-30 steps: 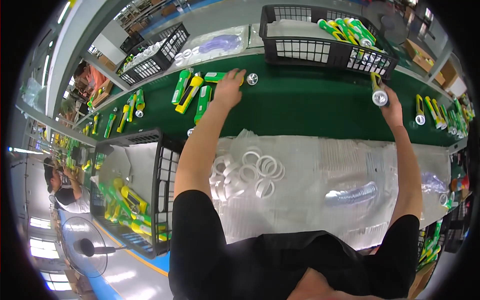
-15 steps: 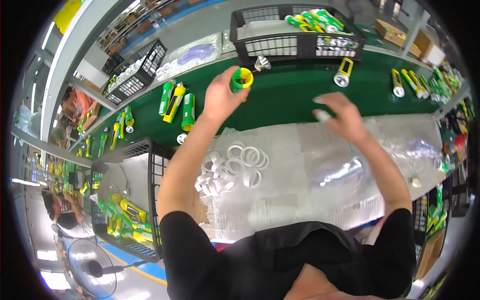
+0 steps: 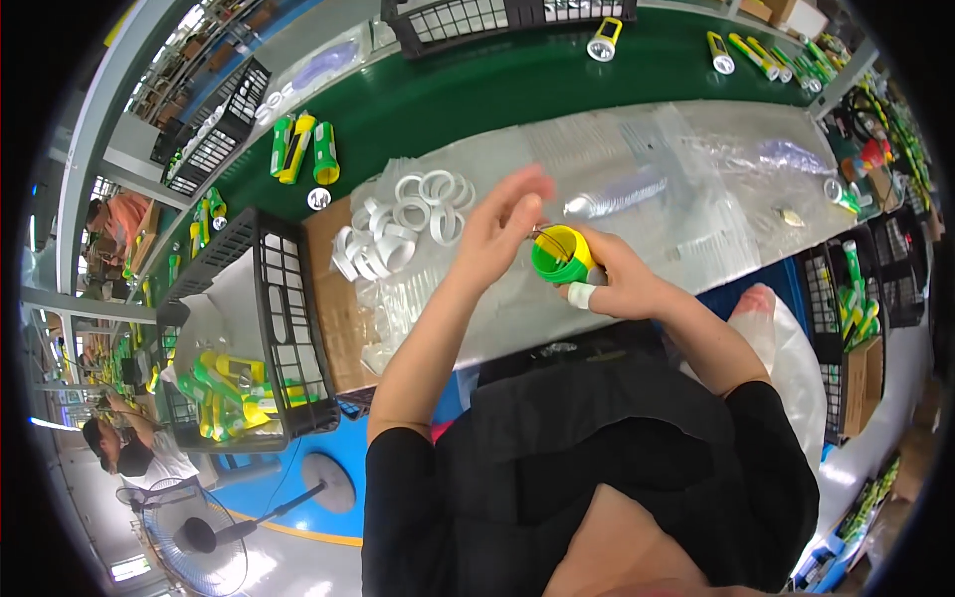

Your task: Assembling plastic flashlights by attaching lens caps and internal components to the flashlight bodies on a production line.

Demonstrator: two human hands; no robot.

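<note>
My right hand [image 3: 622, 282], white tape round one digit, is wrapped round a green and yellow flashlight body [image 3: 560, 267] above the front of the worktable. Its round mouth faces up, and thin wires show at the opening. Close beside that mouth, my left hand [image 3: 497, 231] is closed, its fingertips smeared by motion. What it pinches is hidden behind the fingers. Several loose white rings [image 3: 410, 214] lie in a heap on the plastic-covered worktable [image 3: 517, 169], to the left of my hands.
Beyond the worktable runs a green conveyor belt [image 3: 448, 99] with flashlights [image 3: 295, 147] at left and one flashlight [image 3: 604, 40] near a black crate [image 3: 468, 25]. A black crate [image 3: 288, 328] of flashlight parts stands at left. A fan [image 3: 199, 534] and another person [image 3: 139, 448] are beyond it.
My left hand came back from over the belt, and the flashlight body is now in my right hand. The dangling silver reflector no longer shows. The view has tilted down.
</note>
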